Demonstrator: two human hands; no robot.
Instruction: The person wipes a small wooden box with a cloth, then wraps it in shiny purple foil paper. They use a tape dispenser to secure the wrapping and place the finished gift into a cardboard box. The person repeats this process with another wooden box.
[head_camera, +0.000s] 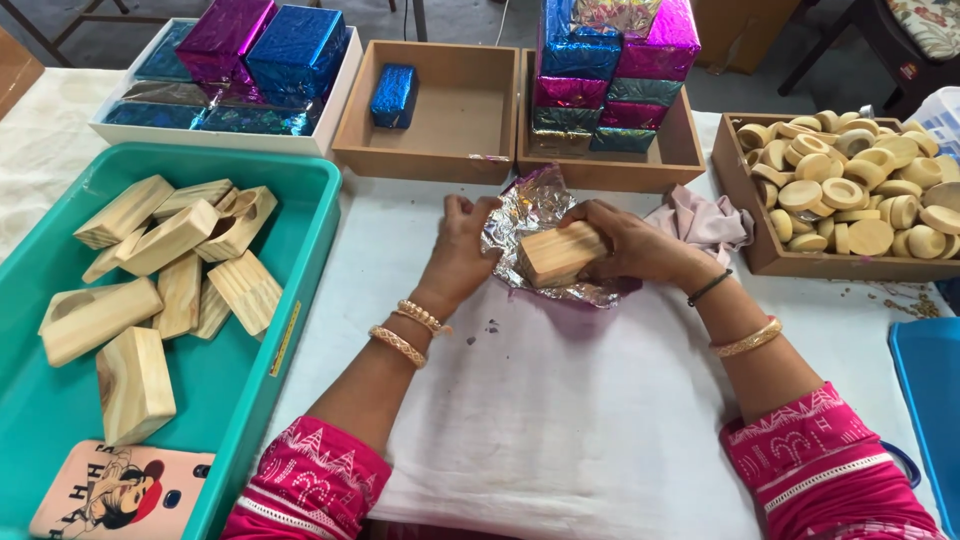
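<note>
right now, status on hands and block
Left hand on foil sheet. Right hand grips wooden block on it. Nothing in the way.

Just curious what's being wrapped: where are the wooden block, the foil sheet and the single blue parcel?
wooden block (553, 255), head view, its front face
foil sheet (525, 205), head view, crinkled upper part
blue parcel (394, 95), head view, its top

The right hand (635, 245) covers the far end of a wooden block (557, 254), so its full length cannot be seen. The left hand (462, 252) hides part of the crinkled foil sheet (530, 205) beneath, and its fingertips disappear behind the foil's edge. A phone case (118, 490) in the teal bin (290, 330) is cut off at the bottom edge. A blue bin (935, 400) is cut by the right edge. The stack of wrapped blocks (612, 75) runs past the top edge. Small specks (905, 298) beside the tray of wooden rings (740, 215) are too tiny to identify.
</note>
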